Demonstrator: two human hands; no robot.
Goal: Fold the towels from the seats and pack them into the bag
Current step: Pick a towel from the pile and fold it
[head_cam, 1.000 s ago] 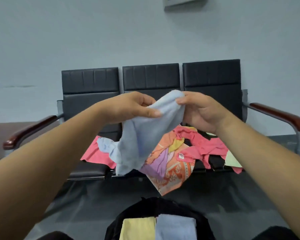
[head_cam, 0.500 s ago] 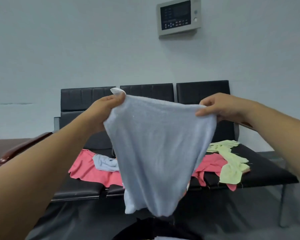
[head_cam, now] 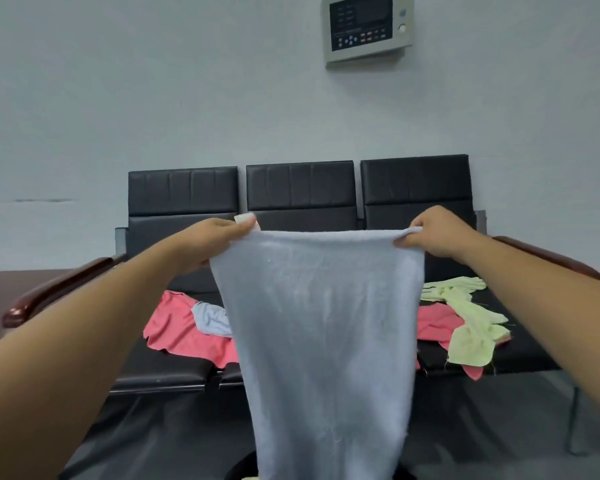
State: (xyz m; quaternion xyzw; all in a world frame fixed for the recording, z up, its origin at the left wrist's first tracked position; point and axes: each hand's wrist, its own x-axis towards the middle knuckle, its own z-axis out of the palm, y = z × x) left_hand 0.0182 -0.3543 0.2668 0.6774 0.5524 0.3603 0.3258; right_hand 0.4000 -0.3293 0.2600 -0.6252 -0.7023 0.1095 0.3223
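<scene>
A light blue towel (head_cam: 323,334) hangs stretched flat in front of me. My left hand (head_cam: 215,240) pinches its top left corner and my right hand (head_cam: 437,233) pinches its top right corner. Behind it stand three joined black seats (head_cam: 298,192). On them lie a pink towel (head_cam: 177,334), a small light blue towel (head_cam: 210,318), another pink towel (head_cam: 437,323) and a pale green towel (head_cam: 471,327). The held towel hides the middle of the pile. A sliver of the black bag (head_cam: 239,471) shows at the bottom edge.
Dark wooden armrests stick out at the left end (head_cam: 59,292) and the right end (head_cam: 548,258) of the bench. A control panel (head_cam: 366,27) is mounted on the pale wall above. Dark floor (head_cam: 153,438) lies between me and the seats.
The towel went from bunched between my hands to spread wide and taut. My hands moved apart along its top edge and the view tilted upward.
</scene>
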